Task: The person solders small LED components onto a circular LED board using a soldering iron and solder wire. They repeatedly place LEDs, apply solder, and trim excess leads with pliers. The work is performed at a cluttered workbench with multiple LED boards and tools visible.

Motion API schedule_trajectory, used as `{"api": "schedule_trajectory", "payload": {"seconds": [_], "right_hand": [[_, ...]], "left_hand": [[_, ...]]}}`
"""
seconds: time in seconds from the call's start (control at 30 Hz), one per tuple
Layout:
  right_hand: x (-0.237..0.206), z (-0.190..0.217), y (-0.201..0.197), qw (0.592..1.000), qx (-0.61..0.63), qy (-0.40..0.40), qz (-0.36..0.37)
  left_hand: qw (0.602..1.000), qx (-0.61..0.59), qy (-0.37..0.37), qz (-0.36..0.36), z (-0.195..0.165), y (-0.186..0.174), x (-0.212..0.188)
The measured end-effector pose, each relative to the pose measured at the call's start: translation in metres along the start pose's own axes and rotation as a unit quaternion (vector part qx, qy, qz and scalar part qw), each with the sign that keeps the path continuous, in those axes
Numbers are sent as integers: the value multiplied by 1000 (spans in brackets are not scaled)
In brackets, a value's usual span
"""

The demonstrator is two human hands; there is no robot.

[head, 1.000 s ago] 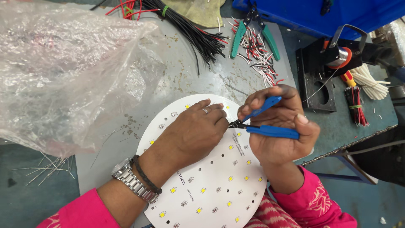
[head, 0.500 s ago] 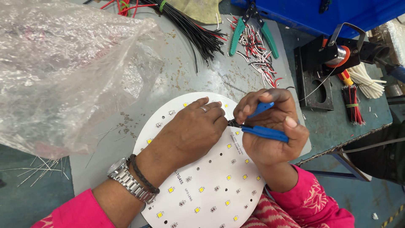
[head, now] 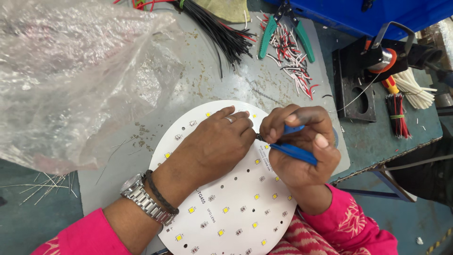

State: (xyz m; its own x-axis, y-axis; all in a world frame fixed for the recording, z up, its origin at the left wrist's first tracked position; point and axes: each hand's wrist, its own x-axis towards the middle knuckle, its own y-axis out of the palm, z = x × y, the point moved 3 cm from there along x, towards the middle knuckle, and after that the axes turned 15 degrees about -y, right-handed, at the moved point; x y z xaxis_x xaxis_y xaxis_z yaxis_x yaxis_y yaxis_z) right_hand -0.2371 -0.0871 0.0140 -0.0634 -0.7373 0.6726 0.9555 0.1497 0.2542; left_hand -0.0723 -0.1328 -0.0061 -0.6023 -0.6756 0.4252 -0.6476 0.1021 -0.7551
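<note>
left hand (head: pixel 219 144) lying palm-down on the round white led board (head: pixel 226 208), fingers spread flat, gripping nothing; right hand (head: pixel 302 151) closing around blue-handled cutters (head: pixel 292 148), tips meeting the left fingertips over the board's upper edge; board resting on the grey worktable (head: pixel 207 80); green-handled pliers (head: pixel 283 26) and cut wire scraps (head: pixel 292 56) lying well apart behind; crumpled plastic bag (head: pixel 71 80) sitting to the left

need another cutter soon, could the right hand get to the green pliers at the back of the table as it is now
Probably not at once. The right hand is closed on the blue cutter over the round white board. The green pliers lie open on bare table beyond, nothing blocking them, so it would need to free itself first.
</note>
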Motion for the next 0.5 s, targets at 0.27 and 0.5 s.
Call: {"api": "schedule_trajectory", "payload": {"seconds": [0.27,0.5], "right_hand": [[-3,57,-31,988,39,-24,-149],[-30,138,-126,924,-351,-147,-45]], "left_hand": [[1000,-7,7,4,-4,-5,-1],[1000,1,7,1,-8,-3,2]]}}
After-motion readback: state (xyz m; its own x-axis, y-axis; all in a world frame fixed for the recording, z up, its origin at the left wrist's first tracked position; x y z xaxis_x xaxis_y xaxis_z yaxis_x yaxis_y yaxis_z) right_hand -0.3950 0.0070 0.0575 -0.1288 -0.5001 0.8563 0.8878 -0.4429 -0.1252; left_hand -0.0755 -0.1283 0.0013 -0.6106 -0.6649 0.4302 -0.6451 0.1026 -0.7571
